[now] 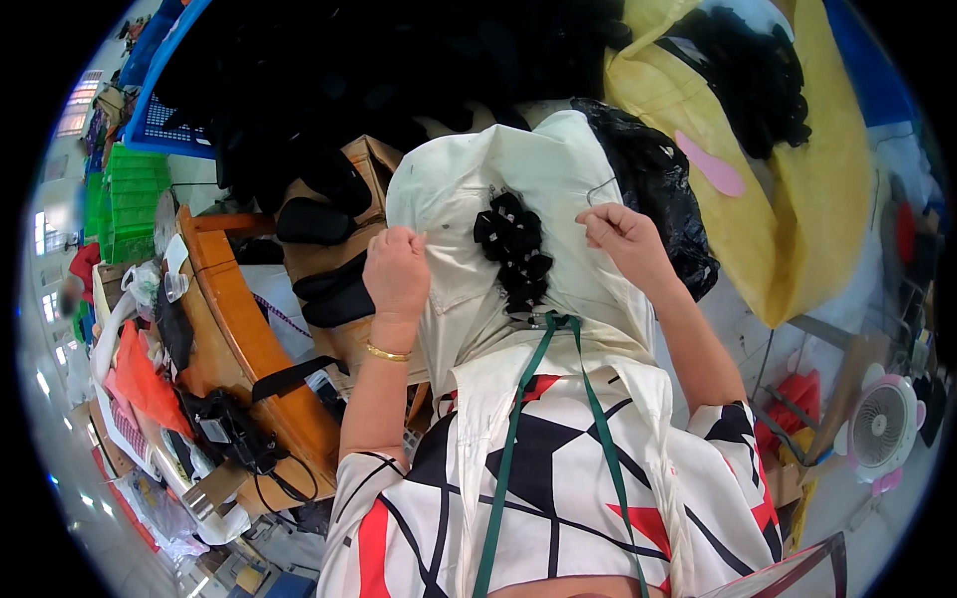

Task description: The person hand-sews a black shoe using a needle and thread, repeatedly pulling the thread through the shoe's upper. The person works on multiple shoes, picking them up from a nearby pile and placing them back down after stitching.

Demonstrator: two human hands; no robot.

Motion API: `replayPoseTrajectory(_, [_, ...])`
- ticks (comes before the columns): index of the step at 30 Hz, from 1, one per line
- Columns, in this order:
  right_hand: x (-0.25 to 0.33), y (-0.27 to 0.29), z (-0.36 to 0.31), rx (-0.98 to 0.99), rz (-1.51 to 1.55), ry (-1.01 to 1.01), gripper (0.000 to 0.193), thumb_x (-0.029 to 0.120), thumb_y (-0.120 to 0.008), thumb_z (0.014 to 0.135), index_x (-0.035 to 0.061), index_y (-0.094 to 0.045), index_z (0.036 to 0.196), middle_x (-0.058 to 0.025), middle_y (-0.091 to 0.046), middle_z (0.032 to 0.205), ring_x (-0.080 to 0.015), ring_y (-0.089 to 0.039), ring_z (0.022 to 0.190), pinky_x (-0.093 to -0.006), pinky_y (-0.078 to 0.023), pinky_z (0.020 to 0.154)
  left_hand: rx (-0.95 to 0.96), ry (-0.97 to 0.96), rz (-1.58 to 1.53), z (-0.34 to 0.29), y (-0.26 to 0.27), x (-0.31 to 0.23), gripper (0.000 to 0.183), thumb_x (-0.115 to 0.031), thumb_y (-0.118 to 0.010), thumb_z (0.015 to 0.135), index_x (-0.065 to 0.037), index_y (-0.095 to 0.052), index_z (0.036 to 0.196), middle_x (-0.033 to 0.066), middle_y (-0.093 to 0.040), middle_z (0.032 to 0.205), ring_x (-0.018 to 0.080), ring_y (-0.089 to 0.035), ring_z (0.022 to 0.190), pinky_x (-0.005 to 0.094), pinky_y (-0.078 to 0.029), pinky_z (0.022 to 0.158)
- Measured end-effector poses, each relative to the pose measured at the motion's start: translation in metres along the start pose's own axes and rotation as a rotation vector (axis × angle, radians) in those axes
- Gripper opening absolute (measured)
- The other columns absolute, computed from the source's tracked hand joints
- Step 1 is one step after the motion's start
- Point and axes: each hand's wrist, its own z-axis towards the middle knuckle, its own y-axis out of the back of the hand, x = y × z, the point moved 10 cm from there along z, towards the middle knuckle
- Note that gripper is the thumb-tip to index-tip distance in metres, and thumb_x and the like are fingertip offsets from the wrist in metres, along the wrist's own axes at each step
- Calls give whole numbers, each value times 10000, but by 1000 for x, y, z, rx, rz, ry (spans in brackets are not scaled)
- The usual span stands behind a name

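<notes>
A cream apron (454,184) is spread over my lap. On its middle lies a cluster of black fabric flowers (513,244) with small shiny dots, touched by neither hand. My left hand (396,274), closed with the fingertips pressed together, is raised to the left of the cluster. To its right, my right hand (626,241) is closed in a pinch. A thin, dark, curved line (596,189) shows just above the right fingertips; whether it is a thread or a wire I cannot tell. Anything within either pinch is too small to make out.
Black shoe-like pieces (317,221) lie by a cardboard box (374,164) on the left. A wooden frame (234,309) stands beyond it. At the right are a black plastic bag (663,189), a yellow sack (827,189) with a pink sole-shaped piece (710,166), and a fan (882,424).
</notes>
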Motion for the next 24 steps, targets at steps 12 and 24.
replayPoseTrajectory(12, [-12,-31,-11,46,-109,71,155,114,-594,990,-10,-676,1035,12,-592,829,-52,-541,771,-218,-460,699,119,-124,-178,15,-11,-64,260,-275,-720,838,-50,-614,911,118,-603,898,324,-595,896,433,-498,774])
replayPoseTrajectory(24, [72,-75,-36,-43,-472,563,279,143,-721,888,-17,-633,1099,-119,-620,872,-217,-642,783,-316,-523,710,248,548,-1299,-10,-39,-22,175,-136,-757,880,-58,-611,826,-78,-534,728,16,-424,654,182,-368,597])
